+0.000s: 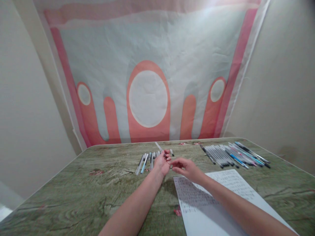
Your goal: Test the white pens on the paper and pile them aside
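Observation:
My left hand [162, 164] is turned palm up over the far middle of the table, its fingers curled around a clear pen [158, 146]. The pen's translucent end sticks out past the fingers, up and to the left; its other end is hidden in the hand. Close on the right, my right hand [186, 167] has its thumb and fingers apart, with nothing visible in them. Just beyond the left hand lies a pen cap [172, 152]. A small group of pens [144, 163], some clear and one light blue, lies beside the left hand, partly covered by it.
A large row of pens [222, 156], clear, black and blue, lies at the right back. Under my right forearm is a sheet of paper with handwriting [211, 209]. The wood-patterned table [73, 196] reaches back to a pink and grey printed hanging [150, 131].

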Available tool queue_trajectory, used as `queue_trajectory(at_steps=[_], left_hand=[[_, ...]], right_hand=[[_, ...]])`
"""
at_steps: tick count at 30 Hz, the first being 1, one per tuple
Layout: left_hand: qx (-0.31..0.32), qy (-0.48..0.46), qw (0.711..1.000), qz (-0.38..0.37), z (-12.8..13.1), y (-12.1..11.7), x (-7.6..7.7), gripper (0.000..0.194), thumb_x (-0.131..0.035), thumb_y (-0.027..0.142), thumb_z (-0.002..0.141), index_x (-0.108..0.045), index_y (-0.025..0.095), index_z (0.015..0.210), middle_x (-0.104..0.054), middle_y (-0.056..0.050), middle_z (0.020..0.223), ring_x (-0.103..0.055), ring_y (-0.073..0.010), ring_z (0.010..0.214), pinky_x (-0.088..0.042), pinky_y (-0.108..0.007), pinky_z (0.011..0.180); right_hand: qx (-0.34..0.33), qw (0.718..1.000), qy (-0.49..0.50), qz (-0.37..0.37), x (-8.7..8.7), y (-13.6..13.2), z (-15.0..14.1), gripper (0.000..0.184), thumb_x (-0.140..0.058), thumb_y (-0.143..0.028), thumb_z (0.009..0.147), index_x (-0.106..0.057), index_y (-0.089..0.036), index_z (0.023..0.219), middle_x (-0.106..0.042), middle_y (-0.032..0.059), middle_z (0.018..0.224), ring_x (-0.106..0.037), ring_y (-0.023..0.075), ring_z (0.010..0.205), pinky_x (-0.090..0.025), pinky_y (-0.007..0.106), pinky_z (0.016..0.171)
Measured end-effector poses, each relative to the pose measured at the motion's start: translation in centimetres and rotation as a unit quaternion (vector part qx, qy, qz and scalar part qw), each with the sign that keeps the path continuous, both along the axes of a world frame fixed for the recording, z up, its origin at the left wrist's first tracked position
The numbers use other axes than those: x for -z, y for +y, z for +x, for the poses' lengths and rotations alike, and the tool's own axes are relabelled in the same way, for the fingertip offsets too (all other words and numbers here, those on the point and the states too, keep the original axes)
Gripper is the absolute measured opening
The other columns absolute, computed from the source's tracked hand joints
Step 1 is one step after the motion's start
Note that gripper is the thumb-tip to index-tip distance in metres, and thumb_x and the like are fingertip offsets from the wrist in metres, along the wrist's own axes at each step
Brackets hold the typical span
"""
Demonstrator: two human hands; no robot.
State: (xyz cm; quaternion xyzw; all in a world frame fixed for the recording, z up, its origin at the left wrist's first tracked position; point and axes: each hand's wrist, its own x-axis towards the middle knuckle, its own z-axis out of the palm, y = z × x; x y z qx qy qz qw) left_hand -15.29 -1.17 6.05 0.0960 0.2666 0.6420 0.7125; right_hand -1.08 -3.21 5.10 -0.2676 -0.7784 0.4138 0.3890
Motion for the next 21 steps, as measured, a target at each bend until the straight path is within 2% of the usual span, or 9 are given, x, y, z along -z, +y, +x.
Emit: queue_trajectory(at_steps=[9, 16, 21], left_hand=[[0.038, 0.012, 0.999, -0.016, 3.3, -1.9, 0.1, 0.020, -0.043, 0.026, 0.085, -0.055, 0.012, 0.078, -0.056, -0.004, 0.073, -0.053, -0.0066, 0.059, -0.042, -0.017, 0.053], [0.072, 0.018, 0.997, -0.034, 3.1, -2.2, 0.7, 0.022, -0.047, 0.033, 0.083, -0.056, 0.016, 0.094, -0.051, 0.002, 0.060, -0.046, -0.0024, 0.044, -0.035, -0.012, 0.040], [0.080, 0.014, 0.996, -0.022, 2.7, -2.1, 0.7, 0.020, -0.049, 0.030, 0.082, -0.056, 0.016, 0.096, -0.052, 0.002, 0.058, -0.051, -0.0030, 0.047, -0.044, -0.012, 0.048]], right_hand=[[0.147, 0.988, 0.022, 0.049, 0.4, 1.0, 0.4, 0.023, -0.053, -0.040, 0.076, -0.058, -0.017, 0.075, -0.061, 0.0024, 0.068, -0.053, 0.0132, 0.060, -0.042, 0.025, 0.058], [0.201, 0.965, -0.056, 0.161, 0.0, 1.5, 1.2, 0.022, -0.054, -0.040, 0.076, -0.057, -0.019, 0.073, -0.056, 0.0013, 0.065, -0.048, 0.0127, 0.057, -0.037, 0.024, 0.055], [0.196, 0.966, -0.063, 0.158, -0.2, 2.2, 1.9, 0.026, -0.049, -0.042, 0.079, -0.058, -0.019, 0.073, -0.056, 0.0019, 0.064, -0.047, 0.0129, 0.057, -0.036, 0.025, 0.055]])
